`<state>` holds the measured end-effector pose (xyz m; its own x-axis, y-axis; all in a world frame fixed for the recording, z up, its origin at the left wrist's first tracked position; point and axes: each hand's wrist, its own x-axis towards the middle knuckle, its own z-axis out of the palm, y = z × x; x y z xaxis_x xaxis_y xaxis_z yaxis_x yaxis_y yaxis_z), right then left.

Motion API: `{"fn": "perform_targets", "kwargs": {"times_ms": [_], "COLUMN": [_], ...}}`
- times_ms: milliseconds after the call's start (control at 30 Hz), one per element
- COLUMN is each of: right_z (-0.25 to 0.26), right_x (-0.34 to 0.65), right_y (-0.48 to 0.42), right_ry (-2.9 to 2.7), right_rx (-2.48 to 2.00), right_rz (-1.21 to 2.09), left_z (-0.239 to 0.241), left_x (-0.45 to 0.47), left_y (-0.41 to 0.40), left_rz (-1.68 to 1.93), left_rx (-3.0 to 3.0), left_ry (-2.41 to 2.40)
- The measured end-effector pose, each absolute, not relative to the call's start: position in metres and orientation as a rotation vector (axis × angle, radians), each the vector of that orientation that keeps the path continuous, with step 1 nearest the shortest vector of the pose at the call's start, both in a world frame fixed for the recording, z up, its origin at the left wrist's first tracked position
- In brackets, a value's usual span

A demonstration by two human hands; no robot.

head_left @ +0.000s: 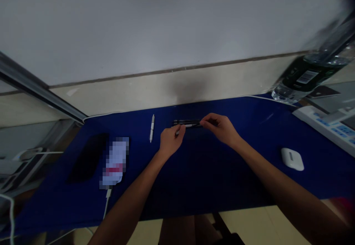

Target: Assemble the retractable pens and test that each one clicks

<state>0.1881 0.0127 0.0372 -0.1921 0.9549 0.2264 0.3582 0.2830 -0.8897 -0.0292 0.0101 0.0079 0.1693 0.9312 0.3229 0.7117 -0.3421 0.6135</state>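
Near the far edge of the blue tabletop, a few slim dark pens [185, 121] lie side by side, crosswise to me. A white pen [190, 125] runs along their near side, between my two hands. My left hand [171, 140] is closed, its thumb and fingers pinching the white pen's left part. Thumb and forefinger of my right hand [221, 129] come together at the right end of the white pen. Fingers hide both ends of this pen. Left of my left hand, a separate white pen [152, 128] lies pointing away from me.
A phone with a blurred screen [115, 162] and a charging cable [107, 202] lies left, beside a dark flat object [88, 158]. To the right are a white earbud case [292, 159], a white power strip [327, 126] and a large bottle [302, 73]. A wall [155, 89] stands behind.
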Motion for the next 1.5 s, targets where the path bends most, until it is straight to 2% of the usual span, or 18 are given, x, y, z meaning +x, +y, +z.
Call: {"fn": "perform_targets", "kwargs": {"times_ms": [400, 667, 900, 1033, 1133, 1233, 1500], "right_z": [0.036, 0.019, 0.01, 0.022, 0.031, 0.037, 0.041], "right_x": [0.178, 0.21, 0.21, 0.206, 0.202, 0.199, 0.194], "right_y": [0.007, 0.025, 0.022, 0.024, 0.024, 0.021, 0.015], "right_ry": [-1.902, -1.841, -2.003, -1.834, -1.719, -1.583, -1.567], "right_rx": [-1.113, -1.788, -1.903, -1.773, -1.417, -1.247, -1.19], "right_rz": [0.881, 0.236, 0.095, 0.231, 0.609, 0.902, 1.04], "left_z": [0.006, 0.004, 0.004, 0.003, 0.003, 0.003, 0.005], "left_x": [-0.024, -0.025, -0.026, -0.026, -0.026, -0.027, -0.027], "left_y": [0.005, 0.007, 0.007, 0.008, 0.008, 0.009, 0.009], "left_rz": [0.828, 0.922, 0.906, 0.91, 0.916, 0.916, 0.87], "left_rx": [2.365, 2.266, 2.28, 2.277, 2.267, 2.262, 2.263], "left_ry": [1.624, 1.641, 1.645, 1.672, 1.699, 1.74, 1.765]}}
